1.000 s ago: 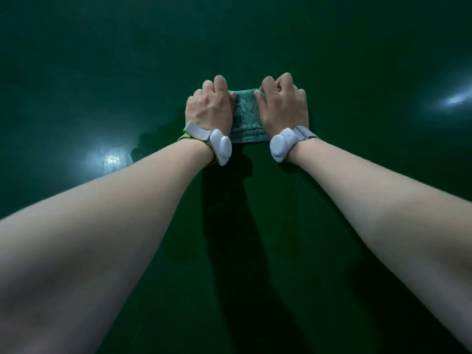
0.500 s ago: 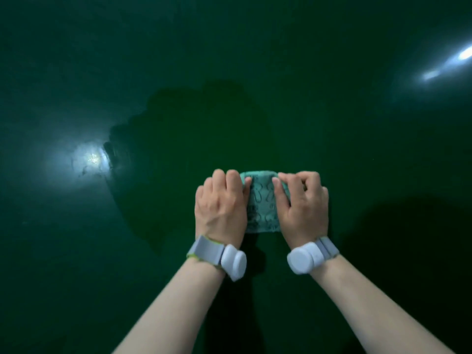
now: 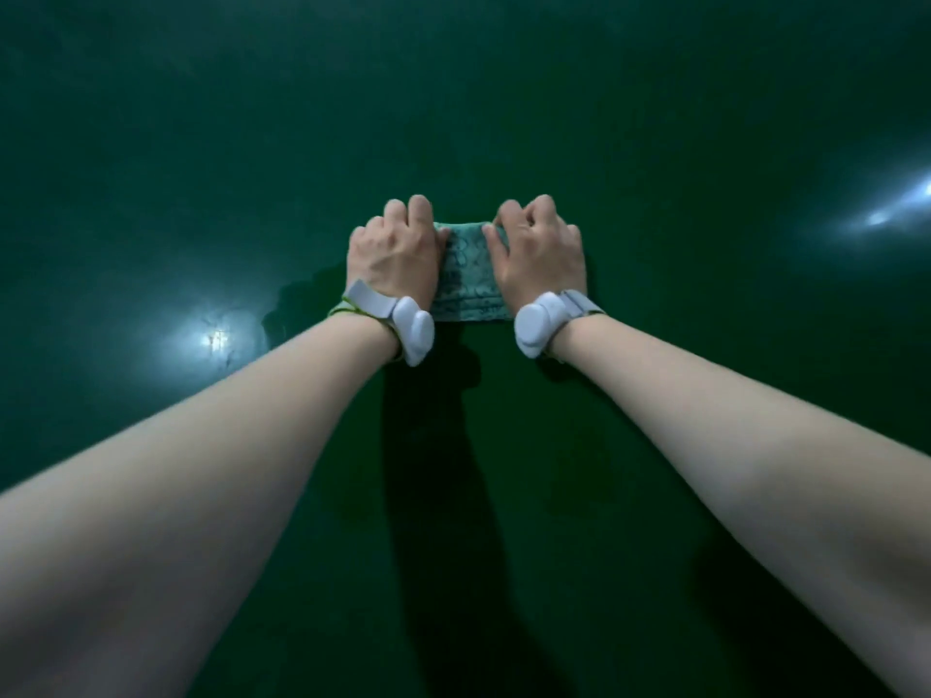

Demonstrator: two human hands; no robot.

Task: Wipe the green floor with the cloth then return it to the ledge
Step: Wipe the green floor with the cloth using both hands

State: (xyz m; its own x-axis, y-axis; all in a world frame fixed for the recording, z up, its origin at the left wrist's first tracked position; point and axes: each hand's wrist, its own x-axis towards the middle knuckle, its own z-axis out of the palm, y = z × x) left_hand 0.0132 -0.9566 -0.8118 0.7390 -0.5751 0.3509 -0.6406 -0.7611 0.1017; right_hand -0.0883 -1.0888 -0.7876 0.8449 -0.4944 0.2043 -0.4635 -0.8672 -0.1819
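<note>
A folded teal cloth (image 3: 466, 274) with a faint pattern lies flat on the dark green floor (image 3: 655, 118), far out in front of me. My left hand (image 3: 390, 254) presses down on its left side with fingers curled over the far edge. My right hand (image 3: 541, 254) presses its right side the same way. Both arms are stretched forward. Only the strip of cloth between the hands shows. Each wrist wears a grey band with a white pod. No ledge is in view.
The glossy green floor fills the whole view. Lamp reflections glare at the left (image 3: 216, 340) and at the right edge (image 3: 886, 214). Dark shadows of my arms fall on the floor below the cloth.
Half a second ago the cloth and both hands were drawn back close to me; now they are pushed far forward again, arms extended, as one second ago.
</note>
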